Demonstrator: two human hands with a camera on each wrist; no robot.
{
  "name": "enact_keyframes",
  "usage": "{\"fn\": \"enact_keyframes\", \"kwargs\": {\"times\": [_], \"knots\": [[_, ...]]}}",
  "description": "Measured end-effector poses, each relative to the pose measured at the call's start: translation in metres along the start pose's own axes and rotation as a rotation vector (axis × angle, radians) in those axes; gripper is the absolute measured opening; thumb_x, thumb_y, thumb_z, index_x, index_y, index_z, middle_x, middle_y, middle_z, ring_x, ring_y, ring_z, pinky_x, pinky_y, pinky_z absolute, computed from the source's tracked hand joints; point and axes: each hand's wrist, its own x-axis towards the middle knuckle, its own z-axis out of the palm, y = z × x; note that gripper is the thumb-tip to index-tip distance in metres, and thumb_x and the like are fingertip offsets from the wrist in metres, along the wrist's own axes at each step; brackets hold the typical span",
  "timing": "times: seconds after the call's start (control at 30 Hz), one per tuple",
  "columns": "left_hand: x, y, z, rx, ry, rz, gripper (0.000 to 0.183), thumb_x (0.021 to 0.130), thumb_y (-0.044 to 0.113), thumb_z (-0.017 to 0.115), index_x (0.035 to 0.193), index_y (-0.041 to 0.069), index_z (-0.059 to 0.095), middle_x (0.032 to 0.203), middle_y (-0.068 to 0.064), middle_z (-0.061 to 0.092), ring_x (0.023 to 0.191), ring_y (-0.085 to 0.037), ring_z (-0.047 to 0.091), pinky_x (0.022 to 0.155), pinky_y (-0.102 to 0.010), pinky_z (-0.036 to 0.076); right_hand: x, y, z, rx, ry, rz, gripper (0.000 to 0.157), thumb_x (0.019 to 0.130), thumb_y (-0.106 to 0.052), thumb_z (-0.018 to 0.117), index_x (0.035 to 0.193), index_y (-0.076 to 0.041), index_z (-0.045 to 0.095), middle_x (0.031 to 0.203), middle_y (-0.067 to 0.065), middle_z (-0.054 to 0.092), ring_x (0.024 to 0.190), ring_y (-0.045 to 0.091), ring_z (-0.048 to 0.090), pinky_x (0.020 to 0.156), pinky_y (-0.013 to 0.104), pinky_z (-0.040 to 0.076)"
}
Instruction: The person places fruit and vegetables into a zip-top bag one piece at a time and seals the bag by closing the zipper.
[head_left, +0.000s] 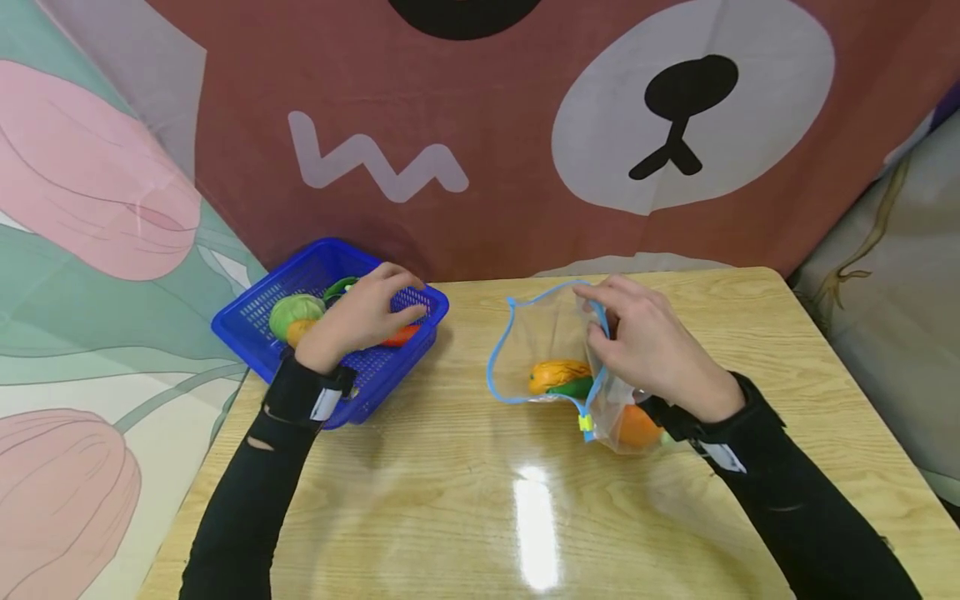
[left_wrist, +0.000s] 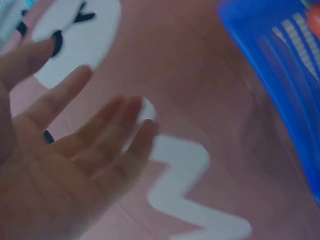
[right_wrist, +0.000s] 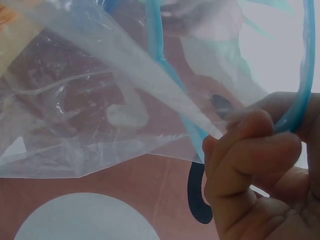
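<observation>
My left hand [head_left: 367, 308] hovers over the right side of a blue plastic basket [head_left: 247, 329], fingers loosely spread and holding nothing. In the left wrist view the palm faces the camera, bare, beside the basket's edge. Inside the basket lie a green cabbage [head_left: 296, 315], a yellow-orange piece [head_left: 300, 332] and an orange-red piece [head_left: 401, 336], partly behind the hand. My right hand [head_left: 645, 333] pinches the blue-edged rim of a clear zip bag [head_left: 555, 329], whose mouth gapes open. A yellow-orange piece [head_left: 558, 375], a dark green piece [head_left: 573, 388] and an orange round piece [head_left: 637, 427] are in the bag.
Everything stands on a light wood-grain table [head_left: 450, 500]. Behind its far edge hangs a brown cloth [head_left: 510, 167] with a bear face. A yellow slider [head_left: 586, 422] sits at the bag's near corner.
</observation>
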Motion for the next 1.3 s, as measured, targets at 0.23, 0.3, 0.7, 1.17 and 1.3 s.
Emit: {"fn": "enact_keyframes", "kwargs": {"times": [0.23, 0.3, 0.7, 1.17, 1.3], "knots": [[-0.013, -0.053, -0.008, 0.071, -0.193, -0.245, 0.051, 0.085, 0.028, 0.071, 0.126, 0.002, 0.055, 0.134, -0.029, 0.039, 0.120, -0.048, 0.037, 0.096, -0.059, 0.035, 0.001, 0.000, 0.000, 0.007, 0.002, 0.001, 0.039, 0.082, 0.002, 0.057, 0.121, 0.002, 0.062, 0.087, 0.002, 0.056, 0.054, 0.010, 0.040, 0.047, 0.025, 0.035], [-0.017, -0.067, -0.005, 0.098, -0.240, -0.301, 0.057, 0.083, 0.028, 0.072, 0.129, 0.001, 0.052, 0.133, -0.032, 0.037, 0.120, -0.052, 0.035, 0.094, -0.061, 0.034, 0.001, 0.000, 0.001, 0.006, -0.009, 0.004, 0.039, 0.082, 0.002, 0.057, 0.121, 0.002, 0.061, 0.087, 0.002, 0.055, 0.054, 0.010, 0.041, 0.047, 0.025, 0.035], [-0.032, -0.119, -0.002, 0.186, -0.413, -0.503, 0.079, 0.076, 0.034, 0.075, 0.140, 0.004, 0.041, 0.136, -0.035, 0.033, 0.124, -0.051, 0.032, 0.091, -0.065, 0.034, 0.001, -0.002, 0.001, 0.008, -0.024, 0.014, 0.040, 0.083, 0.002, 0.057, 0.122, 0.002, 0.061, 0.083, 0.001, 0.052, 0.055, 0.010, 0.041, 0.048, 0.025, 0.035], [-0.036, -0.128, -0.002, 0.138, -0.337, -0.528, 0.065, 0.068, 0.020, 0.075, 0.125, -0.002, 0.054, 0.119, -0.029, 0.054, 0.098, -0.037, 0.050, 0.077, -0.051, 0.045, 0.002, -0.004, 0.002, 0.001, -0.013, 0.001, 0.039, 0.082, 0.002, 0.058, 0.121, 0.002, 0.061, 0.085, 0.002, 0.054, 0.055, 0.010, 0.041, 0.048, 0.025, 0.035], [-0.032, -0.125, -0.003, 0.185, -0.301, -0.481, 0.053, 0.065, 0.020, 0.075, 0.111, 0.000, 0.060, 0.105, -0.024, 0.060, 0.089, -0.034, 0.053, 0.068, -0.047, 0.046, 0.002, -0.003, 0.000, 0.004, -0.014, 0.011, 0.039, 0.083, 0.002, 0.058, 0.122, 0.002, 0.061, 0.088, 0.002, 0.056, 0.056, 0.010, 0.042, 0.048, 0.025, 0.036]]}}
